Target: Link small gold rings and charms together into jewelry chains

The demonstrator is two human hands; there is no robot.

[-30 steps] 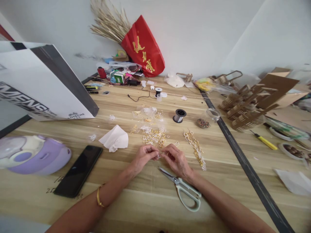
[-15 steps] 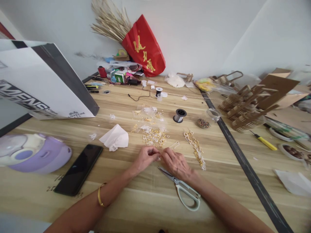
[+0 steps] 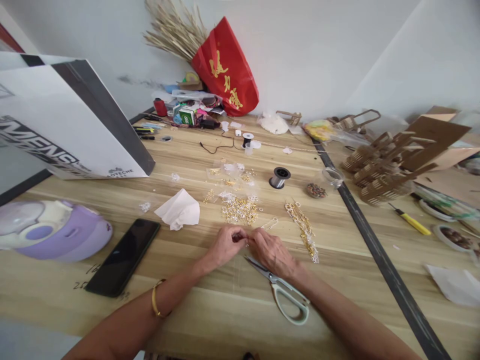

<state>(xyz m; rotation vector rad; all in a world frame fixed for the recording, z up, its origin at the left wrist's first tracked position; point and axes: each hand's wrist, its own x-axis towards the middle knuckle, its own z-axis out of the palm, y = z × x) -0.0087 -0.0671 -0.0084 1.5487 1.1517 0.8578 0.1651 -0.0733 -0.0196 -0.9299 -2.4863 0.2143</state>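
My left hand (image 3: pixel 226 245) and my right hand (image 3: pixel 270 251) meet fingertip to fingertip over the wooden table. Both are pinched on something tiny; a small silvery bit shows between them, too small to name. Just beyond the fingers lies a pile of gold and silver findings (image 3: pixel 239 209). Scissors with pale green handles (image 3: pixel 289 300) rest partly under my right hand, blades pointing up and left. To the right is a bundle of gold and silver chains (image 3: pixel 303 230), and a short chain (image 3: pixel 270 223) lies near my right fingers.
A black phone (image 3: pixel 123 257), a white tissue (image 3: pixel 179 210) and a purple-white device (image 3: pixel 60 230) stand left. Behind are a wire spool (image 3: pixel 279 178), a bead jar (image 3: pixel 317 190) and a red bag (image 3: pixel 227 70). Small woven baskets (image 3: pixel 382 170) and a yellow cutter (image 3: pixel 412 221) sit right.
The camera view has shifted slightly. My left fingers have curled a little more; both hands stay together at the same place beside the scissors.
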